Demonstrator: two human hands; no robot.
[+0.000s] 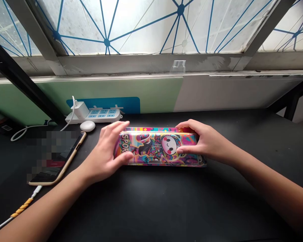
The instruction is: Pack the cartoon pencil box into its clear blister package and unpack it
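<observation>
A long, flat pencil case, brightly patterned with a white-faced cartoon figure and large letters, lies sideways on the black desk. My left hand is around its left end, thumb on the top face near the front and fingers at the back edge. At the right end, my right hand grips it with the thumb pressed on the top near the cartoon face. The fingers of that hand reach behind the back edge, where their tips are partly hidden.
A phone with a charging cable lies left of my left forearm. Behind it are a small white rounded object and a white power strip with a plugged-in charger. Black frame bars flank the desk below a window.
</observation>
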